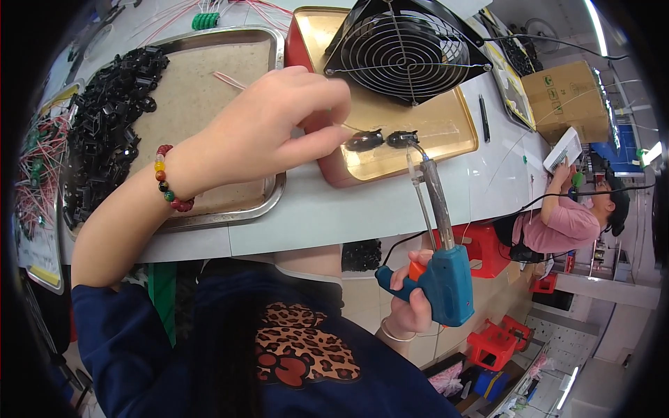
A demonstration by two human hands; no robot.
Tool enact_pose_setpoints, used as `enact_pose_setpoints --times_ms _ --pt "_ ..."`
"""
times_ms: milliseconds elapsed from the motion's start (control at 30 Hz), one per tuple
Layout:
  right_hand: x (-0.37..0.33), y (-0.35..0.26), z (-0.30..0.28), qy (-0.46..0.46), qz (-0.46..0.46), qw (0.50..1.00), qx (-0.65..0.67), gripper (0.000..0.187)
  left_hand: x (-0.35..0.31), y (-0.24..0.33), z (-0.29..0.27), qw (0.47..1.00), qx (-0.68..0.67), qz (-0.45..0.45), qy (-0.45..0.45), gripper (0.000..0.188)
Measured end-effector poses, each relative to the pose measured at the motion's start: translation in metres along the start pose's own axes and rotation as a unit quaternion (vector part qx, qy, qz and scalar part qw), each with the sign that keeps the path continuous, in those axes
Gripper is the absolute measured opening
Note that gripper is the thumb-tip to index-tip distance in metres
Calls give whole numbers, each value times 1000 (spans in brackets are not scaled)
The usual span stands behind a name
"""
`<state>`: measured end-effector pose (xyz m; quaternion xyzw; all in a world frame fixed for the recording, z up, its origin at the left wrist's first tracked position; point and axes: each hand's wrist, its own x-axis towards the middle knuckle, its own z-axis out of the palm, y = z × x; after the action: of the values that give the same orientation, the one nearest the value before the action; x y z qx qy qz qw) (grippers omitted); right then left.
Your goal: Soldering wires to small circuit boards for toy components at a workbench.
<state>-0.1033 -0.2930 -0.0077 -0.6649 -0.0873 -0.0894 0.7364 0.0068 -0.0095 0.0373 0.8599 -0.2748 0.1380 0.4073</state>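
Note:
My right hand (411, 306) grips a teal soldering gun (449, 285) with an orange trigger. Its long metal tip reaches the right one of two small black plastic parts (402, 139), which sit on a gold-coloured tray (446, 143). My left hand (306, 115) hovers over the tray's left edge, thumb and fingers pinched together beside the left black part (365, 141). A thin wire shows between those fingertips and that part. Red and white wires (228, 80) stick out behind the left hand, whose palm side is partly hidden.
A black fan (408, 52) with a wire grille stands at the tray's back. To the left, a metal tray (279, 52) holds a heap of black parts (111, 125). A black pen (483, 118) and a cardboard box (568, 101) lie right. Another person (557, 216) works there.

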Motion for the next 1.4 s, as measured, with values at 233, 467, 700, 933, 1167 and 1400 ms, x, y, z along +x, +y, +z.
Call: enact_pose_setpoints --times_ms 233,467,700,933,1167,1400 --pt "0 3 -9 4 -8 1000 4 53 4 -8 -10 990 105 -54 79 28" --pt "1 7 -11 19 -20 999 25 50 14 19 -38 976 196 90 11 20" --pt "-9 19 -12 48 -25 998 41 57 -3 32 -89 969 205 23 136 20" --pt "-7 16 -18 51 -32 998 25 53 -70 45 -190 929 46 -188 316 14" --pt "-5 15 -18 20 -27 999 15 51 -238 -17 -346 763 271 -469 353 32" --pt "-10 17 -23 -11 -35 999 13 53 -264 -29 -352 510 665 -485 250 55"
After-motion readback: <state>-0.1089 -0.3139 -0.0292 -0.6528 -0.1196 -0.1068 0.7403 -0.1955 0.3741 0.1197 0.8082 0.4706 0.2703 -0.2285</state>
